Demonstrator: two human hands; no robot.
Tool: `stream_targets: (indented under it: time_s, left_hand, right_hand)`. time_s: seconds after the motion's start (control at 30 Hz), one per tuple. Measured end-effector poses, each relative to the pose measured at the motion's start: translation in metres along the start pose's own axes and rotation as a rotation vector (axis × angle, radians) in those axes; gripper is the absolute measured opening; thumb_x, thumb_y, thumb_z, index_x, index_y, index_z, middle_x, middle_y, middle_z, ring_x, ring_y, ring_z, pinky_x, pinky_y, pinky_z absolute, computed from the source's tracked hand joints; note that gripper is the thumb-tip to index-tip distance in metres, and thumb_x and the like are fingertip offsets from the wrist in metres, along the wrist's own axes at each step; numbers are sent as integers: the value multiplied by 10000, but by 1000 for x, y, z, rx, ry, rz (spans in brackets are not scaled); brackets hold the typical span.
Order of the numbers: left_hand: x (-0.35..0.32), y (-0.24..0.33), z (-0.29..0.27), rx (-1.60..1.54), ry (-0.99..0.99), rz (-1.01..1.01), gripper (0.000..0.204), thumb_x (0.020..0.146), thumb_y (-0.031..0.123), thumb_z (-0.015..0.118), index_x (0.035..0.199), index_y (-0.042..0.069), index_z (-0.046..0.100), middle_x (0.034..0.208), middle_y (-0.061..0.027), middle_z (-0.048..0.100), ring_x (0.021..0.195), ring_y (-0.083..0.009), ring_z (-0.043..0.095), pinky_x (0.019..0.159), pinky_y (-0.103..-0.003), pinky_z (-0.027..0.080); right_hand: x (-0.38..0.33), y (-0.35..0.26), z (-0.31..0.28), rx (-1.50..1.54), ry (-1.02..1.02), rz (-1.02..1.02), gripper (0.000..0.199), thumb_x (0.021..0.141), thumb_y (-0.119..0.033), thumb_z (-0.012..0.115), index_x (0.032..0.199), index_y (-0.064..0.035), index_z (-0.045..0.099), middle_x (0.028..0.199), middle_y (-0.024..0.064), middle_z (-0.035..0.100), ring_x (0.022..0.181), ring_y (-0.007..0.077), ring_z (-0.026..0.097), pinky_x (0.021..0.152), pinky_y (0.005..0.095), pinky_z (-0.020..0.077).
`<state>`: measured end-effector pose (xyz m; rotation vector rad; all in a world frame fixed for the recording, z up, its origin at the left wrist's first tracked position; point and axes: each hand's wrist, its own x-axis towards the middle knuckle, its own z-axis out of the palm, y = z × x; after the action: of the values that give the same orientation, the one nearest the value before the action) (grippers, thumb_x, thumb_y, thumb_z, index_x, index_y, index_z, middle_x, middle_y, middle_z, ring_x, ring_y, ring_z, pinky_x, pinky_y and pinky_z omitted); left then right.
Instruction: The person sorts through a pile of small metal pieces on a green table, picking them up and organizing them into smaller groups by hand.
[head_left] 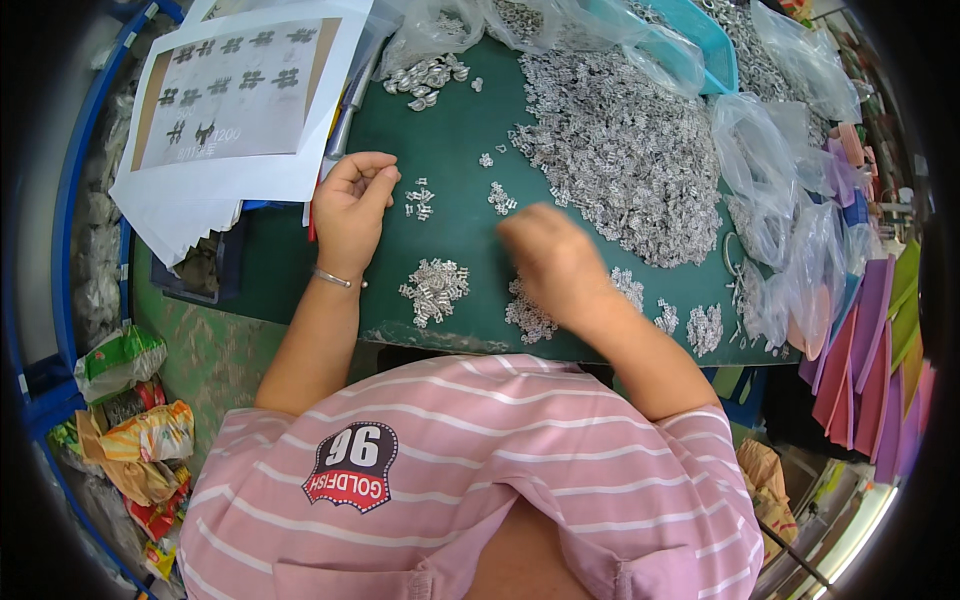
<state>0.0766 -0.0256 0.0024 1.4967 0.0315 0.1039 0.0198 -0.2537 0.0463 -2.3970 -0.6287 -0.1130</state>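
Note:
My left hand rests at the table's left side next to the papers, its fingers curled in and the thumb pressed to them; whatever they may hold is hidden. Beside it lie a few small silvery metal pieces, and a small heap of silvery metal pieces sits nearer my body. My right hand, smeared by motion, is over the middle of the table. Just beyond it is a little cluster of metal pieces; partly under it lies another heap. A large pile of small metal pieces spreads beyond it.
Printed sheets lie at the far left. Rounded silvery pieces spill from a plastic bag at the back. A turquoise basket and clear bags stand at the back right. Smaller heaps line the table's near right edge.

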Motion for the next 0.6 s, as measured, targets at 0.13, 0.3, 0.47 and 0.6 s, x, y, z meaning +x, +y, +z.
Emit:
stream_targets:
  time_s: [0.13, 0.3, 0.47, 0.6]
  left_hand:
    - [1, 3, 3, 6, -1, -32, 121, 847, 18, 628, 968, 4, 632, 806, -17, 634, 605, -36, 498, 521, -162, 366]
    - [-1, 1, 0, -9, 8, -57, 123, 847, 20, 626, 970, 7, 630, 810, -16, 638, 605, -31, 498, 516, -155, 362]
    - [1, 2, 3, -25, 17, -73, 125, 852, 24, 619, 975, 11, 627, 813, -20, 642, 609, -29, 501, 521, -151, 369]
    - [3, 1, 1, -32, 5, -75, 125, 853, 27, 618, 977, 13, 628, 810, -16, 640, 614, -28, 503, 526, -150, 374]
  right_hand:
    - [-5, 27, -12, -72, 76, 221, 125, 756, 16, 624, 878, 8, 593, 866, 178, 559, 812, 375, 575, 700, 431, 489]
    - [2, 23, -14, -34, -12, 231, 90, 753, 14, 631, 828, 6, 581, 828, 170, 581, 766, 362, 585, 671, 413, 487]
    - [37, -11, 4, 279, -35, 114, 87, 735, 16, 625, 806, 1, 577, 757, 165, 589, 706, 337, 597, 635, 396, 485]
    - [66, -10, 38, 255, 1, 13, 56, 750, -11, 623, 804, 4, 621, 773, 166, 599, 717, 356, 597, 654, 397, 495]
